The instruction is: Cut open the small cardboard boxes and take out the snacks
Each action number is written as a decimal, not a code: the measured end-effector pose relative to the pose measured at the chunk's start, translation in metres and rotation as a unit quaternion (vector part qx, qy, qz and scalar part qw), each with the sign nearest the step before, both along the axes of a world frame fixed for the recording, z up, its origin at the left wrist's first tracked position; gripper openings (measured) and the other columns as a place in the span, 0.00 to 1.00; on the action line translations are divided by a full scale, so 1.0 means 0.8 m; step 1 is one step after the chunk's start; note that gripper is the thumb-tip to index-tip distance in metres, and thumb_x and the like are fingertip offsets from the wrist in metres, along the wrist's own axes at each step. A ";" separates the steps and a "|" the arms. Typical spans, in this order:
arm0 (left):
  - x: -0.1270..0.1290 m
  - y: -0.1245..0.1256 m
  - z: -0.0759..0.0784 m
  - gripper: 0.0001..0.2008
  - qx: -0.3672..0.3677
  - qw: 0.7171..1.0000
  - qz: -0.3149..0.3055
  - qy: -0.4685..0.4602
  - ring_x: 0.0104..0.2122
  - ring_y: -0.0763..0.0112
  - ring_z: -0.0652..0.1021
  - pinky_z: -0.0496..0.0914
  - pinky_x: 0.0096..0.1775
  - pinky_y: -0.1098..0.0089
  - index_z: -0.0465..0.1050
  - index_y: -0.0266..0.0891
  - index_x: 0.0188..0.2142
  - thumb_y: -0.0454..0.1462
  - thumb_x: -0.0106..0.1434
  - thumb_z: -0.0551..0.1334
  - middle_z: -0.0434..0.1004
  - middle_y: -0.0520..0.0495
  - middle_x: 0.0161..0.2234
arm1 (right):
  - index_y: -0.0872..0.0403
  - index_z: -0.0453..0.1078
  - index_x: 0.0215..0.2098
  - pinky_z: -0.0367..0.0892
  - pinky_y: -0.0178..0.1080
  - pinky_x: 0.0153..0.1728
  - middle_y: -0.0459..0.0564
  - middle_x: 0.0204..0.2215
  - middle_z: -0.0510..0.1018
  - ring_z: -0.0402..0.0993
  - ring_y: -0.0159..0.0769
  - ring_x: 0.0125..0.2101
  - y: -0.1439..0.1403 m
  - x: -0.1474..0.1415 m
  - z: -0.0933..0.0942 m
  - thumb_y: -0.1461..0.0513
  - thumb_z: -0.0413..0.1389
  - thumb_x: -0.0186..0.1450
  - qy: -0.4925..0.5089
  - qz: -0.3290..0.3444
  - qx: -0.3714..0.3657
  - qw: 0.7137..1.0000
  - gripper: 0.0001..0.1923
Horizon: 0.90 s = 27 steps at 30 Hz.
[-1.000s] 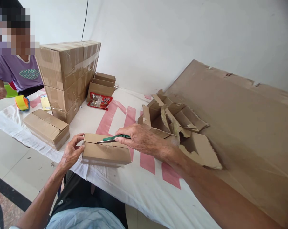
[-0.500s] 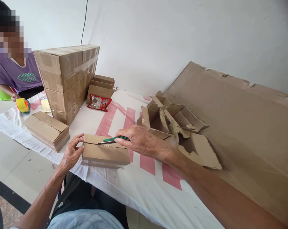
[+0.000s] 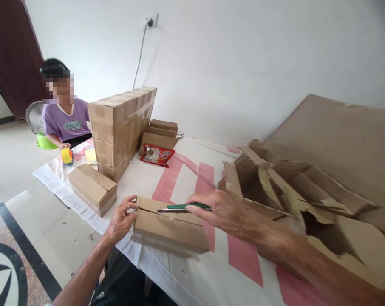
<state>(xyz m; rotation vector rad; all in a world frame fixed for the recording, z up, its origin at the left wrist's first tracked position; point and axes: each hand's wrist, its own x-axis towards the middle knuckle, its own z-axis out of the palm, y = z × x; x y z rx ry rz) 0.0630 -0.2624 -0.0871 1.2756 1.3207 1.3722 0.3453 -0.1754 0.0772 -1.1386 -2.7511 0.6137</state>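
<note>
A closed cardboard box [image 3: 170, 231] lies on the cloth-covered table in front of me, with a seam running along its top. My left hand [image 3: 124, 217] grips its left end, thumb and fingers at the corner. In my right hand [image 3: 208, 207] is a green utility knife [image 3: 176, 208], held nearly level over the box top. The knife's tip is at or just above the seam; whether it touches cannot be told. Behind my right hand sit torn, open cardboard pieces [image 3: 275, 187].
Left of my box stands another closed box [image 3: 92, 187], near a stack of taped cartons [image 3: 105, 123]. A red snack packet [image 3: 159, 156] leans by open boxes [image 3: 160, 138]. A person [image 3: 69, 121] sits behind a yellow tape roll [image 3: 66, 156]. A large cardboard sheet [image 3: 345, 140] leans at right.
My view has swung, so the whole scene sits farther right and lower. My left hand still grips the box, and the knife stays over the seam in almost the same spot.
</note>
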 end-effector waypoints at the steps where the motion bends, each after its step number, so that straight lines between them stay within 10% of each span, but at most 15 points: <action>1: 0.001 -0.001 -0.001 0.08 -0.001 1.000 0.000 0.001 0.69 0.47 0.70 0.75 0.58 0.57 0.84 0.40 0.39 0.33 0.61 0.67 0.72 0.37 0.68 | 0.49 0.81 0.38 0.58 0.40 0.29 0.46 0.23 0.77 0.69 0.36 0.24 0.002 0.001 -0.004 0.51 0.48 0.74 0.004 0.000 -0.001 1.000 0.21; 27: -0.021 0.007 0.021 0.21 -0.028 0.997 -0.046 0.052 0.68 0.44 0.70 0.78 0.53 0.61 0.87 0.43 0.44 0.55 0.63 0.71 0.71 0.36 0.67 | 0.50 0.81 0.35 0.58 0.38 0.30 0.46 0.26 0.79 0.68 0.36 0.26 0.000 0.023 -0.013 0.55 0.52 0.72 0.075 -0.038 -0.023 0.996 0.17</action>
